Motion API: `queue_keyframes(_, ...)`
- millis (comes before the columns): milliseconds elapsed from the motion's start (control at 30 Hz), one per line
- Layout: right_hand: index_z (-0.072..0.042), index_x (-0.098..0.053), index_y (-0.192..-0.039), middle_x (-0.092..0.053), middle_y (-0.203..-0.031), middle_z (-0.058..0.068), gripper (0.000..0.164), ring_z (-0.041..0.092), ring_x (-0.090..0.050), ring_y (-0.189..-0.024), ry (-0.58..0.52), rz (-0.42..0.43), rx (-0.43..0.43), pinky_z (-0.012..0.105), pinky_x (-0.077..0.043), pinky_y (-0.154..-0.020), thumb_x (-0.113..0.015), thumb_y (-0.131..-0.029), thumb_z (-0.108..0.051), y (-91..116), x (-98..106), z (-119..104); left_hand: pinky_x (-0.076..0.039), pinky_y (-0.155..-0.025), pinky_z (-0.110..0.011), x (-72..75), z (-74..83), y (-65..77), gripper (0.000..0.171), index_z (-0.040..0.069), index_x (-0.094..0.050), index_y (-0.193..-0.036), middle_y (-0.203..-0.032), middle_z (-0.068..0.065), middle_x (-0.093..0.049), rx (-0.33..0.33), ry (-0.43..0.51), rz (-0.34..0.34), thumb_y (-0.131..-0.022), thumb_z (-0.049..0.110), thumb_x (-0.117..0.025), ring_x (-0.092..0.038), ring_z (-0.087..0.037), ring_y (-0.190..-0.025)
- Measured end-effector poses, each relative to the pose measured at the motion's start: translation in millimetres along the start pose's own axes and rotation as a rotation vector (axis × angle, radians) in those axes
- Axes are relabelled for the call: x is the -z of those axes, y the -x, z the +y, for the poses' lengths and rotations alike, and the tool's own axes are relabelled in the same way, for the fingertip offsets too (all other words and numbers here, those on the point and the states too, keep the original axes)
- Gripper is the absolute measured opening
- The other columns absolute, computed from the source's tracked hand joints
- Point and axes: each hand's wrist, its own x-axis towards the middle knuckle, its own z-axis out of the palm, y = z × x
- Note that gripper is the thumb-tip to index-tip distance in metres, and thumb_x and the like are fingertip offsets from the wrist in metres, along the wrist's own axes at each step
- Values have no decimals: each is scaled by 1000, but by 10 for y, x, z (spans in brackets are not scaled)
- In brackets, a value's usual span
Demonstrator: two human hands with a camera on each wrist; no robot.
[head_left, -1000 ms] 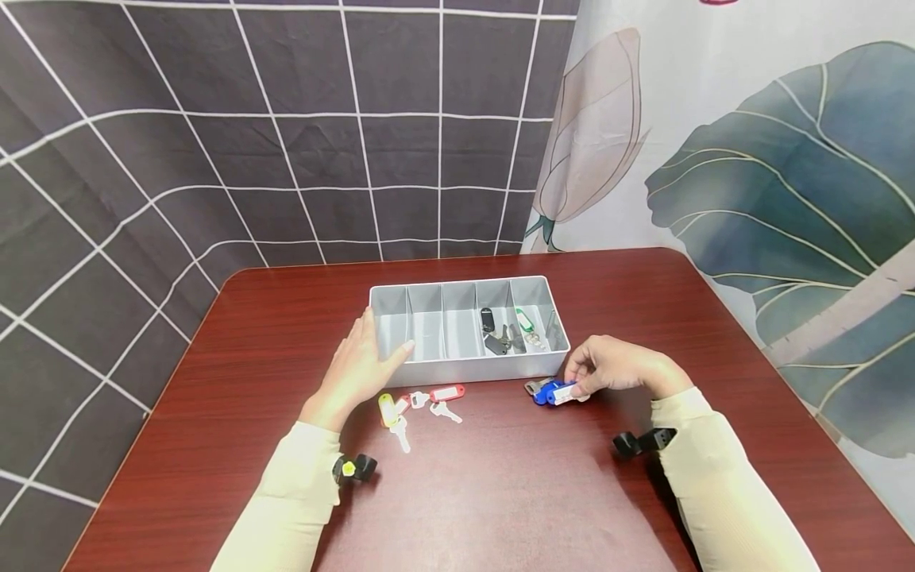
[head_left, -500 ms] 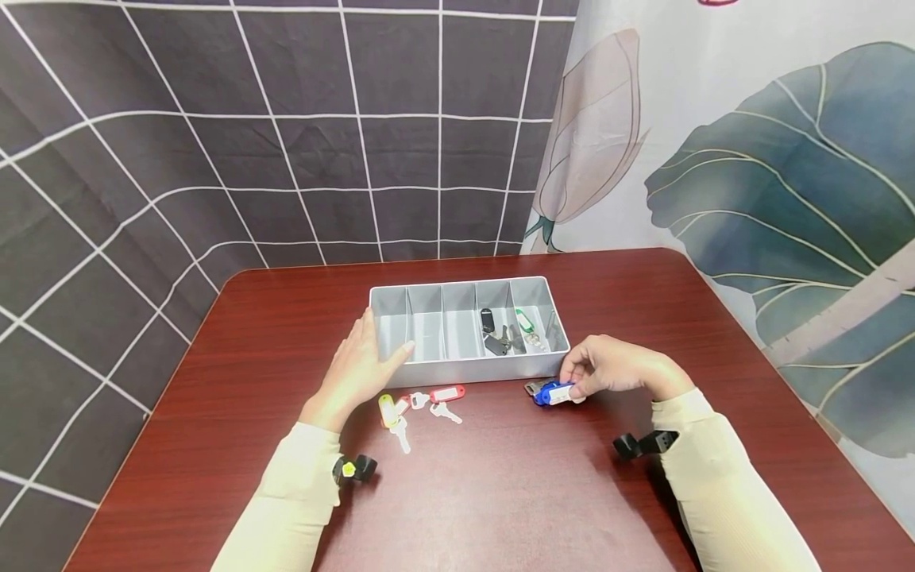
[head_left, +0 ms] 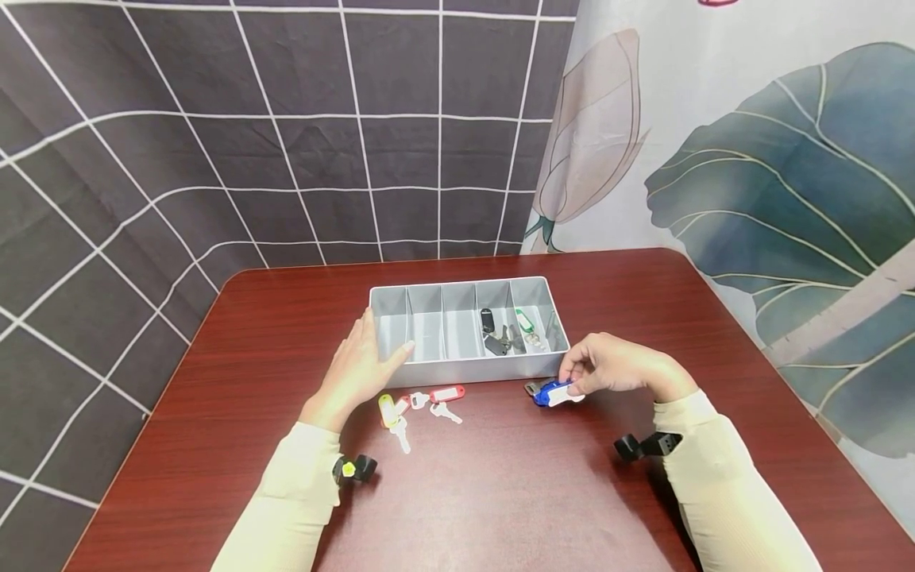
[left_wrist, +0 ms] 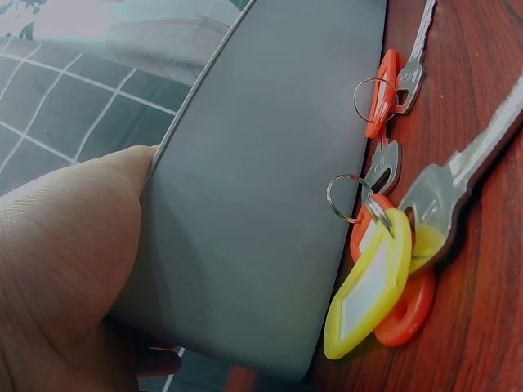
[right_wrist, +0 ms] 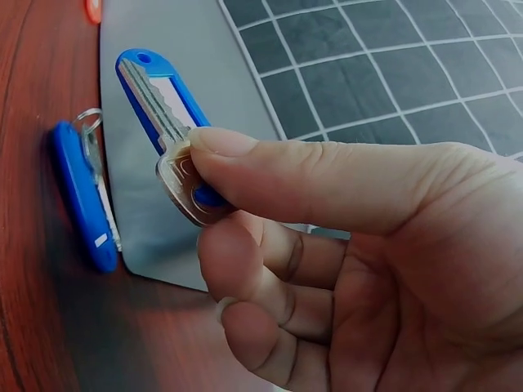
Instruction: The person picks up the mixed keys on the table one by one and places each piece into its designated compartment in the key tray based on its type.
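My right hand [head_left: 608,365] pinches a key [right_wrist: 167,122] with a blue key tag [right_wrist: 181,96] between thumb and index finger, close to the front right corner of a grey compartment box [head_left: 465,370]. A second blue key tag [right_wrist: 80,196] with its key lies on the table against the box. My left hand [head_left: 353,365] rests on the box's left end, fingers along the side and thumb over the front rim. Below it lie keys with a yellow tag [left_wrist: 372,286] and red tags [left_wrist: 382,94].
Two black key tags [head_left: 488,320] with keys lie in the fourth compartment from the left. A green key tag [head_left: 525,320] with its key is in the rightmost one. The dark red table [head_left: 486,492] meets a grid-patterned curtain [head_left: 400,151] behind.
My right hand has shifted very slightly left with the pinched key and blue tag, which now overlaps the other blue tag more. My left hand and the box have stayed still.
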Motion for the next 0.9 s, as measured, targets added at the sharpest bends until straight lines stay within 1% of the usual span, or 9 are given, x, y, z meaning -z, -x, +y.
queue_keyframes(233, -18, -69, -86, -59, -69, -5, 13, 10, -51, -64, 32, -17, 19, 22, -43, -57, -78, -79, -12, 35, 19, -62, -20, -112, -55, -4, -5, -2, 103, -6, -8, -151, -155, -27, -18, 5, -3, -4, -88, 64, -50, -18, -39, -143)
queue_keyframes(467, -16, -68, -85, -57, -66, -3, 12, 9, -49, -60, 0, -4, 41, 21, -40, -53, -78, -79, -14, 44, 26, -86, -21, -112, -55, -9, -11, -2, 102, -6, -8, -151, -154, -27, -19, -2, -4, 3, -88, 63, -51, -19, -39, -143)
queue_keyframes(667, -16, -69, -84, -54, -64, -4, 11, 8, -47, -58, 2, 45, 59, 20, -39, -52, -79, -79, -18, 25, 27, -92, -21, -112, -55, -12, -15, -8, 103, -6, -8, -151, -155, -26, -19, -1, -1, 4, -88, 64, -51, -19, -39, -143)
queue_keyframes(900, -17, -70, -85, -55, -65, -4, 9, 12, -48, -60, 19, 123, 59, 21, -40, -52, -78, -81, -20, 13, 37, -100, -20, -112, -55, -10, -13, -15, 103, -5, -8, -151, -155, -26, -18, 5, -5, -5, -88, 65, -50, -18, -39, -143)
